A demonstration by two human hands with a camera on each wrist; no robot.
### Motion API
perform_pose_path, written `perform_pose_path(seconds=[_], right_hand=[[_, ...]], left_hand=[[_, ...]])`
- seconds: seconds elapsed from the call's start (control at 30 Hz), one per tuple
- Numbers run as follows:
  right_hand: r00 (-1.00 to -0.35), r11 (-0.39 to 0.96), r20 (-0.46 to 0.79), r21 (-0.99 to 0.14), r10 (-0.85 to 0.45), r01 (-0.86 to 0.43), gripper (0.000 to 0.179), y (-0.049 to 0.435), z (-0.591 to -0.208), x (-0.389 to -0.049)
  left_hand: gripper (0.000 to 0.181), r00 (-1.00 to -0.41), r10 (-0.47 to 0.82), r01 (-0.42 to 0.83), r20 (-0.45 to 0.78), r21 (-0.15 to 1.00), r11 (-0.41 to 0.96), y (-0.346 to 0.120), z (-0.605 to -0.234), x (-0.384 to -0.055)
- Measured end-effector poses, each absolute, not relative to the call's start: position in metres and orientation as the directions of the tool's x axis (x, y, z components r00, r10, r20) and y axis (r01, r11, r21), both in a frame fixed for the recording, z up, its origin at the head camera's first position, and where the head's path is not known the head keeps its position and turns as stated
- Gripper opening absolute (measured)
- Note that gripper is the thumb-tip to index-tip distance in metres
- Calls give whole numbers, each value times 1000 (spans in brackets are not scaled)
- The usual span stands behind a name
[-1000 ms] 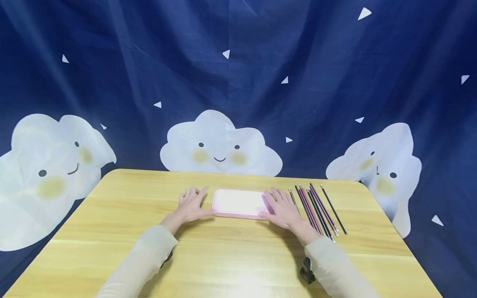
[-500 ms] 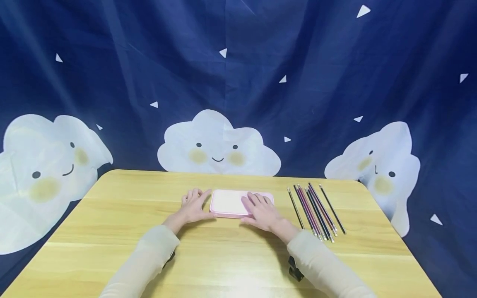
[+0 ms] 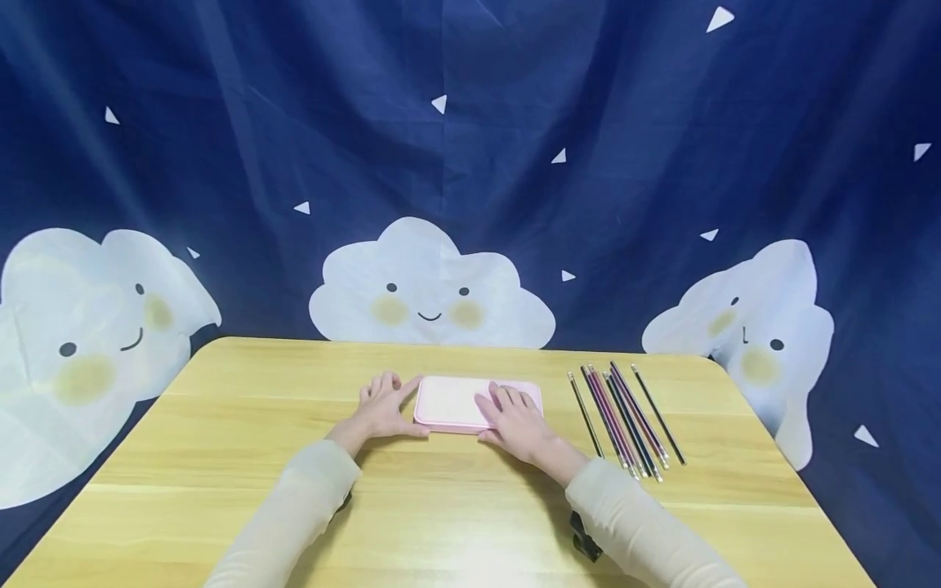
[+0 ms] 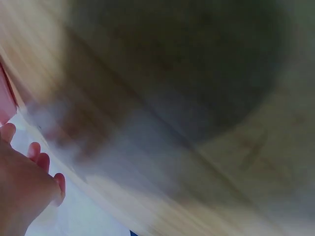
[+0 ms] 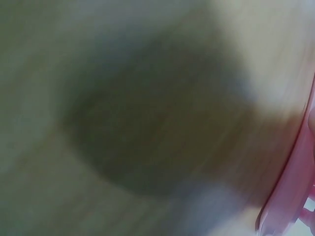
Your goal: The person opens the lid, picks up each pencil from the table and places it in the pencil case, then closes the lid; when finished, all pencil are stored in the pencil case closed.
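A pink flat case [image 3: 448,400] with a pale lid lies on the table in the head view. At its left end is my left hand [image 3: 378,408], thumb by the front corner and forefinger by the back corner. The other fingers stand off the case. Across the right part of the lid rests my right hand [image 3: 518,423], its thumb at the front edge, covering some of the lid. Only a bit of the pink case [image 4: 6,101] shows near the left hand [image 4: 24,182] in the left wrist view. The right wrist view catches the case's pink side [image 5: 290,182].
Several dark and reddish pencils [image 3: 625,420] lie loosely side by side to the right of the case, near the right forearm. The wooden table [image 3: 257,392] ends at a dark blue curtain [image 3: 500,163] printed with clouds.
My right hand has moved left from the case's right end onto its lid, uncovering more of the pencils. The left hand stays at the left end, almost still.
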State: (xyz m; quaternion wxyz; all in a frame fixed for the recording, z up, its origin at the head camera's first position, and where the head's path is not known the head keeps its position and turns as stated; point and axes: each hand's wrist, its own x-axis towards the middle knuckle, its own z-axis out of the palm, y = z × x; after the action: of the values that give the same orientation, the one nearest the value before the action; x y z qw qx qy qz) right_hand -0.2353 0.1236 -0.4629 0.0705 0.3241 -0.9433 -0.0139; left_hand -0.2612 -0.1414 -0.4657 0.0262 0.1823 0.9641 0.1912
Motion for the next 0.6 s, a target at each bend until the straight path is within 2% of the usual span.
perform_pose_path(seconds=[0.2, 0.37, 0.6], right_hand=[[-778, 791, 144, 72, -611, -608, 61, 121, -463, -234], [-763, 782, 169, 143, -624, -607, 60, 120, -462, -236], [-743, 757, 158, 217, -651, -617, 60, 120, -459, -237]], left_hand=[[105, -938, 345, 314, -32, 342, 886, -139, -464, -264], [106, -940, 339, 306, -40, 340, 889, -140, -467, -268], [110, -936, 351, 314, -14, 415, 854, -136, -473, -272]])
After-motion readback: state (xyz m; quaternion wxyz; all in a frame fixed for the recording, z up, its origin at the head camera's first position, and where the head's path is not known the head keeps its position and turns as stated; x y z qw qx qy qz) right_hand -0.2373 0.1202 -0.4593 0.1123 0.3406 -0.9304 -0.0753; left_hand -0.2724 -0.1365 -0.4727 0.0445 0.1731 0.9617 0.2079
